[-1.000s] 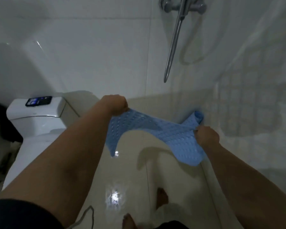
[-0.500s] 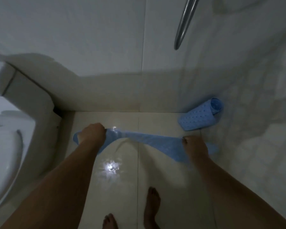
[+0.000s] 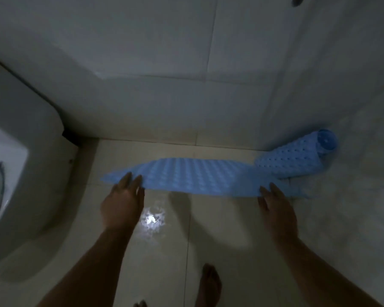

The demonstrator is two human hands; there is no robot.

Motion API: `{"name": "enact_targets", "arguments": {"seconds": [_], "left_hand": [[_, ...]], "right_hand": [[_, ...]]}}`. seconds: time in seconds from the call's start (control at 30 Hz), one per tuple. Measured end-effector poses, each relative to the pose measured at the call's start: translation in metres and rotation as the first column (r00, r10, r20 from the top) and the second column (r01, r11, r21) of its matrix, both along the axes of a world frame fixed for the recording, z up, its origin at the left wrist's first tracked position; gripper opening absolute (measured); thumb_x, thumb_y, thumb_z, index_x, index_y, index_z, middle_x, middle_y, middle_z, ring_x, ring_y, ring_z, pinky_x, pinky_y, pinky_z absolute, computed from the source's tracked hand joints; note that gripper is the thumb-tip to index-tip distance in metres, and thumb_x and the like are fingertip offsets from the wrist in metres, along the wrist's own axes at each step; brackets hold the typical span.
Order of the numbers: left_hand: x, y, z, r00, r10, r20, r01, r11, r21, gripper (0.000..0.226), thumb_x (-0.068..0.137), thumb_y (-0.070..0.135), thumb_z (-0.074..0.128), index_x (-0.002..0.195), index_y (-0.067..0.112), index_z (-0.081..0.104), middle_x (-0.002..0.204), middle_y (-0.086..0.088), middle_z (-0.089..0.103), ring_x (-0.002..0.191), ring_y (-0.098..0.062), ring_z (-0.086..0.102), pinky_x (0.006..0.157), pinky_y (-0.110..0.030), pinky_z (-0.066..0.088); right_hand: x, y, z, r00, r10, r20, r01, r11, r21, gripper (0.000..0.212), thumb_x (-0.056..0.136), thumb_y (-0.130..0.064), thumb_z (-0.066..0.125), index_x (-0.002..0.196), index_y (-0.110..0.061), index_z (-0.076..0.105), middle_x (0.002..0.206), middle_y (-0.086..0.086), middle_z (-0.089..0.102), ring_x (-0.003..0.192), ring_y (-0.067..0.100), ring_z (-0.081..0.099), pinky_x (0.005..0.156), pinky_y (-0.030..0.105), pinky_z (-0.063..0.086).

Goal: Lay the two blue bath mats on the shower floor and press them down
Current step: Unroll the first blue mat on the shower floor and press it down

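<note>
We are laying the first blue mat point(image 3: 193, 179) on the shower floor point(image 3: 164, 251), both hands' fingers point(image 3: 129, 180) straight on its near edge; next, pressing it, then unrolling the rolled mat point(image 3: 297, 158) beyond our right hand point(image 3: 275, 209)

The flat mat point(image 3: 197, 178) is showing light blue with a raised bubble pattern in rows. The rolled mat point(image 3: 297, 158), far right, is showing the same blue, dotted with small holes. The floor tiles point(image 3: 220, 240) are looking pale cream, the wall tiles point(image 3: 142, 63) greyish white.

Mat point(image 3: 197, 176) now floored — grips released
</note>
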State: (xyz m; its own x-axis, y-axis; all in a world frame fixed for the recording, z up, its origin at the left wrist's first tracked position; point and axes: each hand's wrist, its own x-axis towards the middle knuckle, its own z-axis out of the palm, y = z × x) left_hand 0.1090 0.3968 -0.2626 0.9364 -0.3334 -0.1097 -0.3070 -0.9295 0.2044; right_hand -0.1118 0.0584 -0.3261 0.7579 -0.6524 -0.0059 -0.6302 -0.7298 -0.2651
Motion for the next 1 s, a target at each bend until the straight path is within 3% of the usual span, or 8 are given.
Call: {"name": "enact_targets", "arguments": {"seconds": [0.03, 0.1, 0.17, 0.2, 0.3, 0.43, 0.7, 1.0], "left_hand": [[-0.007, 0.008, -0.019, 0.992, 0.003, -0.129, 0.009, 0.996, 0.094, 0.047, 0.097, 0.032, 0.062, 0.143, 0.030, 0.055, 0.154, -0.007, 0.048, 0.123, -0.036, 0.061, 0.086, -0.049, 0.057], [-0.025, 0.023, -0.054, 0.900, 0.065, -0.432, 0.067, 0.957, 0.282, 0.064, 0.096, 0.039, 0.057, 0.155, 0.034, 0.033, 0.162, -0.002, 0.035, 0.133, -0.029, 0.054, 0.098, -0.044, 0.053], [-0.043, 0.032, -0.075, 0.769, 0.175, -0.615, 0.092, 0.921, 0.378, 0.069, 0.093, 0.046, 0.056, 0.155, 0.032, 0.029, 0.155, -0.001, 0.045, 0.132, -0.024, 0.055, 0.103, -0.040, 0.050], [-0.050, 0.034, -0.081, 0.738, 0.204, -0.643, 0.089, 0.915, 0.393, 0.068, 0.092, 0.048, 0.055, 0.154, 0.032, 0.032, 0.149, 0.000, 0.050, 0.130, -0.023, 0.056, 0.102, -0.039, 0.050], [-0.062, 0.031, -0.087, 0.747, 0.186, -0.638, 0.143, 0.892, 0.428, 0.061, 0.093, 0.049, 0.053, 0.150, 0.031, 0.036, 0.142, 0.000, 0.053, 0.129, -0.023, 0.053, 0.097, -0.039, 0.048], [-0.065, 0.026, -0.080, 0.758, 0.171, -0.630, 0.140, 0.900, 0.413, 0.058, 0.096, 0.048, 0.051, 0.148, 0.028, 0.036, 0.141, -0.002, 0.051, 0.132, -0.025, 0.046, 0.097, -0.041, 0.045], [-0.051, 0.031, -0.078, 0.755, 0.152, -0.638, 0.117, 0.926, 0.359, 0.057, 0.098, 0.048, 0.050, 0.148, 0.028, 0.035, 0.145, -0.002, 0.049, 0.136, -0.026, 0.042, 0.099, -0.043, 0.045], [-0.040, 0.039, -0.107, 0.789, 0.081, -0.609, 0.155, 0.933, 0.325, 0.059, 0.097, 0.049, 0.050, 0.150, 0.028, 0.034, 0.146, -0.001, 0.048, 0.139, -0.027, 0.039, 0.104, -0.045, 0.043]], "right_hand": [[-0.011, 0.010, -0.021, 0.999, -0.017, -0.052, 0.019, 0.999, 0.037, 0.041, 0.086, -0.012, 0.074, 0.127, -0.010, 0.068, 0.140, 0.022, 0.057, 0.120, 0.038, 0.063, 0.086, 0.049, 0.057], [-0.032, 0.035, -0.052, 0.942, -0.048, -0.331, 0.113, 0.977, 0.181, 0.053, 0.092, -0.021, 0.066, 0.143, -0.016, 0.054, 0.156, 0.017, 0.040, 0.139, 0.031, 0.047, 0.100, 0.045, 0.052], [-0.053, 0.062, -0.074, 0.811, -0.026, -0.585, 0.236, 0.929, 0.285, 0.060, 0.098, -0.035, 0.053, 0.154, -0.024, 0.035, 0.163, 0.010, 0.024, 0.149, 0.025, 0.031, 0.111, 0.040, 0.043], [-0.060, 0.075, -0.079, 0.761, -0.013, -0.649, 0.285, 0.905, 0.316, 0.061, 0.098, -0.038, 0.051, 0.154, -0.025, 0.031, 0.163, 0.010, 0.024, 0.148, 0.025, 0.031, 0.112, 0.039, 0.041], [-0.064, 0.117, -0.083, 0.702, 0.048, -0.710, 0.344, 0.850, 0.398, 0.063, 0.094, -0.042, 0.053, 0.152, -0.027, 0.033, 0.154, 0.009, 0.037, 0.138, 0.027, 0.045, 0.108, 0.038, 0.044], [-0.057, 0.157, -0.075, 0.693, 0.112, -0.713, 0.339, 0.822, 0.458, 0.061, 0.090, -0.049, 0.055, 0.145, -0.028, 0.044, 0.138, 0.005, 0.050, 0.128, 0.025, 0.054, 0.102, 0.035, 0.048], [-0.030, 0.172, -0.066, 0.709, 0.163, -0.687, 0.287, 0.822, 0.491, 0.058, 0.091, -0.049, 0.054, 0.145, -0.029, 0.045, 0.139, 0.005, 0.049, 0.130, 0.026, 0.052, 0.104, 0.036, 0.047], [0.004, 0.167, -0.084, 0.778, 0.092, -0.622, 0.285, 0.830, 0.479, 0.053, 0.094, -0.049, 0.053, 0.144, -0.031, 0.042, 0.139, 0.001, 0.046, 0.129, 0.021, 0.050, 0.100, 0.035, 0.048]]}}
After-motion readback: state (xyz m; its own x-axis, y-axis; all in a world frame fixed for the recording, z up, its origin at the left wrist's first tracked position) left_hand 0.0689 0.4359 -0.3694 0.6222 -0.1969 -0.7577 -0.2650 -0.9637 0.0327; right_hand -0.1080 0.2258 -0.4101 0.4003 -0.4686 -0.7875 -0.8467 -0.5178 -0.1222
